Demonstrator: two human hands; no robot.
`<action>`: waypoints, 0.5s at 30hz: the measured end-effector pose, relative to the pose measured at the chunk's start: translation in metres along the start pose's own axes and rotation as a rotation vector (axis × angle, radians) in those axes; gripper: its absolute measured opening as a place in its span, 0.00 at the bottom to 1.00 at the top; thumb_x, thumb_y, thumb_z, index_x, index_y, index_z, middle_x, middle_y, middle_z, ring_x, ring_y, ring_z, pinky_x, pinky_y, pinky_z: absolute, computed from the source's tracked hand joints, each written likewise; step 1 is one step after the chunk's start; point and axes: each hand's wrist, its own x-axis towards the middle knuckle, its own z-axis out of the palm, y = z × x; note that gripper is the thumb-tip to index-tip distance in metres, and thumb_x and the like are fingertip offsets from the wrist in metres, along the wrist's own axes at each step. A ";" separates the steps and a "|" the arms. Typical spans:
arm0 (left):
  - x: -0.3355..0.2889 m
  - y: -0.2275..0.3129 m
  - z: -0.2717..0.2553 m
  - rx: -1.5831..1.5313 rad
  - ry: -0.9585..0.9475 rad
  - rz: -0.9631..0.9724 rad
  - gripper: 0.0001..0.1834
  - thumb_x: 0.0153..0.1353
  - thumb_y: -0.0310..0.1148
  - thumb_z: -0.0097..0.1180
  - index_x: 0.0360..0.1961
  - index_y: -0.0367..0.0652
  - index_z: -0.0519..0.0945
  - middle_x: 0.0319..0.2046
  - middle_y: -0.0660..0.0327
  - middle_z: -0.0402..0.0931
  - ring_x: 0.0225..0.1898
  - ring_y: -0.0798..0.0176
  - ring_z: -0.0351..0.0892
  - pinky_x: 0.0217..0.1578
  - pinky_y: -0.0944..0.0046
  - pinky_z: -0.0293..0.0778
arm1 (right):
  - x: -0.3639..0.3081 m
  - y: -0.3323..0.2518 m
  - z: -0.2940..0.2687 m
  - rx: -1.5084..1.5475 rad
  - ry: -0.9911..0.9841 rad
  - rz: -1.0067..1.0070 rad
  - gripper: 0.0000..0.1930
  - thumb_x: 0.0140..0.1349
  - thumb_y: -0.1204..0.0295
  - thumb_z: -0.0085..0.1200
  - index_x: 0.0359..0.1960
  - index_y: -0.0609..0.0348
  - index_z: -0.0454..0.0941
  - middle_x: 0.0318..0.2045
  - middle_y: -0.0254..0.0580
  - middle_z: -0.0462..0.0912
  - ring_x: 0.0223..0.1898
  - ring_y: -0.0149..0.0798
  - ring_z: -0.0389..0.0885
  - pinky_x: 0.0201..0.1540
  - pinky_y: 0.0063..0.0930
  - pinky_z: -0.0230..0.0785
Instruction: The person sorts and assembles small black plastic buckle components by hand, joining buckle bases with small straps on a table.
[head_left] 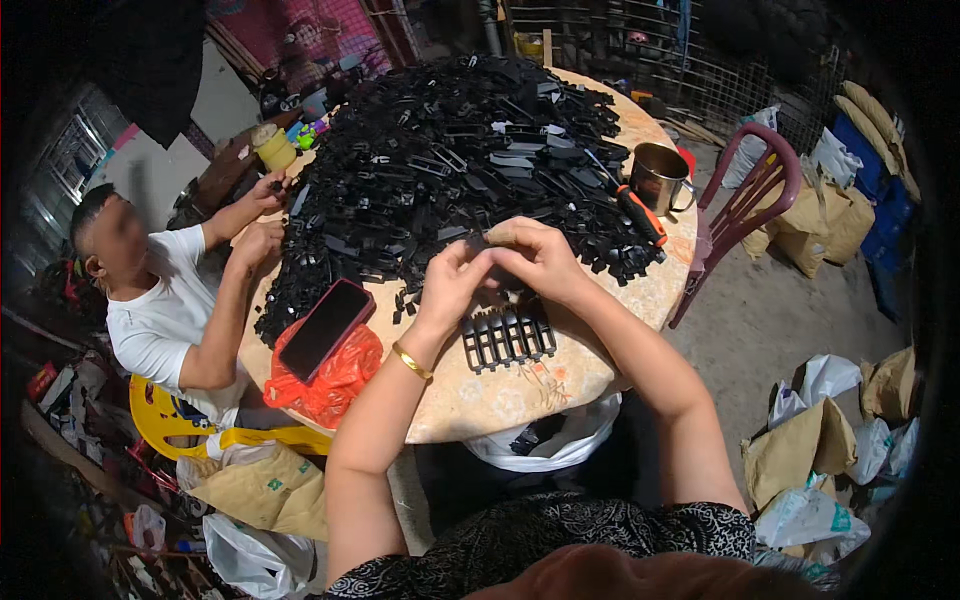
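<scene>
My left hand [450, 286] and my right hand [542, 260] meet over the near side of the table, at the edge of a large heap of black plastic parts [440, 165]. Both are closed, fingertips together, around a small black plastic part [478, 243]; the fingers hide most of it, so its exact shape cannot be made out. Just below my hands, a row of black slotted plastic pieces [508, 338] lies side by side on the patterned tabletop [470, 412].
Left of my arm, a phone [327, 330] rests on a red plastic bag [340, 385]. To the right are an orange-handled screwdriver [642, 216] and a metal mug [660, 180]. A person [165, 300] in white sits at left, hands at the heap. A white bag [560, 440] hangs below the table edge.
</scene>
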 end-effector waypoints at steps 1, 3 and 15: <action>0.001 -0.003 -0.003 0.061 -0.001 0.041 0.10 0.60 0.31 0.53 0.40 0.37 0.76 0.32 0.66 0.76 0.28 0.77 0.73 0.28 0.77 0.70 | 0.000 0.001 0.000 0.028 -0.018 0.036 0.09 0.54 0.75 0.58 0.34 0.67 0.79 0.30 0.39 0.79 0.32 0.29 0.78 0.36 0.20 0.70; 0.001 -0.003 -0.003 0.121 -0.004 0.082 0.09 0.60 0.31 0.53 0.39 0.37 0.76 0.31 0.66 0.76 0.26 0.78 0.72 0.27 0.78 0.69 | 0.001 0.004 -0.002 0.115 -0.020 0.125 0.10 0.53 0.74 0.58 0.35 0.67 0.79 0.31 0.39 0.79 0.33 0.29 0.78 0.37 0.20 0.70; 0.000 -0.006 0.001 0.368 0.024 0.165 0.08 0.58 0.30 0.56 0.36 0.38 0.74 0.26 0.67 0.75 0.23 0.79 0.71 0.21 0.78 0.66 | 0.004 -0.004 -0.013 0.369 0.017 0.421 0.11 0.55 0.76 0.56 0.39 0.68 0.78 0.34 0.43 0.81 0.34 0.29 0.79 0.38 0.21 0.73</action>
